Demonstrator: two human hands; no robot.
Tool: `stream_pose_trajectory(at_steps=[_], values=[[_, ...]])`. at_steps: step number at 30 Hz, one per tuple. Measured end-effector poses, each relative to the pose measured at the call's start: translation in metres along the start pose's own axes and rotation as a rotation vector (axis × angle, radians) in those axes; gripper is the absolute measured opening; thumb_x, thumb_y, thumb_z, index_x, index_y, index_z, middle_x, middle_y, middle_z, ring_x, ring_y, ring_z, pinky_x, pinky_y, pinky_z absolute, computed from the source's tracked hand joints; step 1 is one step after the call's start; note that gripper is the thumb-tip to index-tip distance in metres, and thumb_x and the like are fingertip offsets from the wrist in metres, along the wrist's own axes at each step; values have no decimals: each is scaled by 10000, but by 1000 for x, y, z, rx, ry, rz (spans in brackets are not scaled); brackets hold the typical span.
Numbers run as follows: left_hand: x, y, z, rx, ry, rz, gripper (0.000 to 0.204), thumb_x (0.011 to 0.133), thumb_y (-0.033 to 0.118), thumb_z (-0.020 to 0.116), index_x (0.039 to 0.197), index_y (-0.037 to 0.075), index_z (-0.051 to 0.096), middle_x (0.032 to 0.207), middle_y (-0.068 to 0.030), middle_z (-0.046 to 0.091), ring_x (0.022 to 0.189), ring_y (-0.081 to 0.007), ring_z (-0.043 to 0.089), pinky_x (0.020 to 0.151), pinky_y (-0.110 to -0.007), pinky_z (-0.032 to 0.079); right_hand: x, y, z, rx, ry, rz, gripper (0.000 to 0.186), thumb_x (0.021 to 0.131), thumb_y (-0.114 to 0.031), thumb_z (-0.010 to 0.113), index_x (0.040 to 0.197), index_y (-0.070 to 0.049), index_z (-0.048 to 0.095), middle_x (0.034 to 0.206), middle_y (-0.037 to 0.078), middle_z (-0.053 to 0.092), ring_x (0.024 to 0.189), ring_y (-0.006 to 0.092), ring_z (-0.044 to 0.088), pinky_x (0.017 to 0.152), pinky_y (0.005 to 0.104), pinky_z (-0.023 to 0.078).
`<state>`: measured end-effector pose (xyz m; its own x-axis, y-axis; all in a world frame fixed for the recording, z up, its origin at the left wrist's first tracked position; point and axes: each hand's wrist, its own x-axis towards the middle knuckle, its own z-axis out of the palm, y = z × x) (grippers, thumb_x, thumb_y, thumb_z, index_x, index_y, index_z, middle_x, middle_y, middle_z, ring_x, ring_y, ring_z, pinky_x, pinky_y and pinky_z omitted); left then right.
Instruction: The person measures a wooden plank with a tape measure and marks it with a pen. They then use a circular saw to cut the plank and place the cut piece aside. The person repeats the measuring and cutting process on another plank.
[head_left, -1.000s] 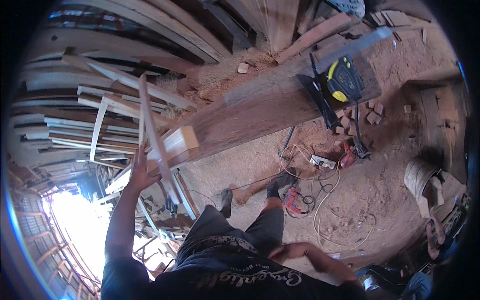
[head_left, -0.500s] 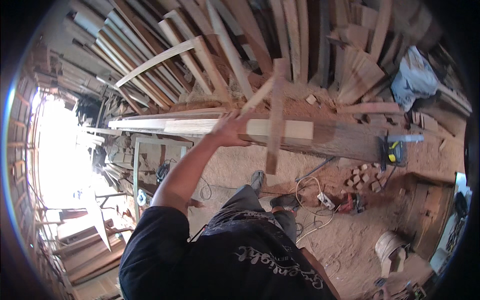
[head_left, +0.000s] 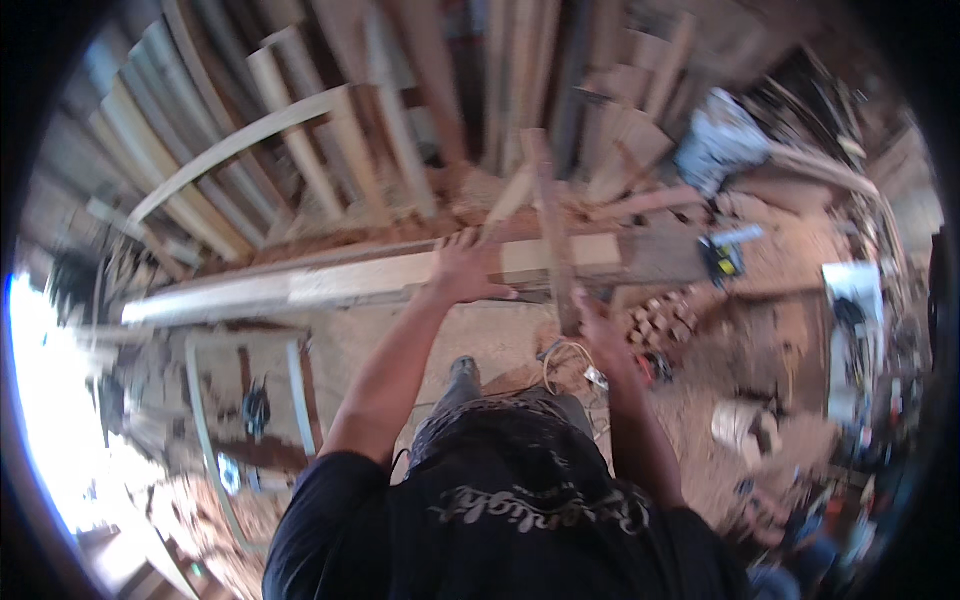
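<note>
A long pale board [head_left: 370, 275] lies across on top of a darker plank [head_left: 655, 258]. My left hand [head_left: 468, 268] rests on the pale board with fingers spread, the thumb pointing right. Just right of it, a narrow wooden strip [head_left: 550, 215] crosses over the board, running from beyond its far edge to the near side. A shorter slanted wooden piece [head_left: 511, 198] meets the strip on its left. My right hand [head_left: 600, 330] is closed at the strip's near end, its fingers along the right edge. Blur softens the finger details.
Many upright boards [head_left: 400, 120] lean along the far side, with a curved wooden piece [head_left: 235, 140] among them. A pale bag [head_left: 722, 140] sits far right. Small wood blocks [head_left: 663, 318] and a yellow-and-black tool [head_left: 722, 262] lie right. A wooden frame [head_left: 200, 400] stands at left.
My right hand has come into view and taken the strip's near end. My left hand remains on the board. The whole view has shifted, with the surroundings moving left.
</note>
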<state>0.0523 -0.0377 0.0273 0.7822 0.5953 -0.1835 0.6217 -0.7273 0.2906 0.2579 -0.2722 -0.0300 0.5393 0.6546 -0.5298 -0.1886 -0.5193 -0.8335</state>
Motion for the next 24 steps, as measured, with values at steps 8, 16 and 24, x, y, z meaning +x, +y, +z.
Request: stream_pose_trajectory(at_steps=[8,16,24], values=[[2,-50,31,-519,103,82,1038,940,812,554,1742,267,182,1677,-253,412,1541,-531,360,1279,-641,223,-23,-6,-17,-117,378,-82,595,1117,-494,547,1301,53,693,934,117,719,796,210,657,728,366,517],[-13,-6,16,72,64,5,850,942,647,701,1619,205,442,1522,-172,540,1411,-387,504,1194,-556,390,-56,9,-137,340,422,-132,444,1141,-462,522,932,-84,625,692,-9,557,532,83,510,458,262,380],[-13,-59,-20,-169,130,-91,772,1000,709,606,1461,90,618,1139,-226,742,1129,-374,727,955,-510,584,-27,27,-227,230,471,-187,441,1120,-422,558,1046,-17,716,798,69,686,654,163,631,555,330,472]])
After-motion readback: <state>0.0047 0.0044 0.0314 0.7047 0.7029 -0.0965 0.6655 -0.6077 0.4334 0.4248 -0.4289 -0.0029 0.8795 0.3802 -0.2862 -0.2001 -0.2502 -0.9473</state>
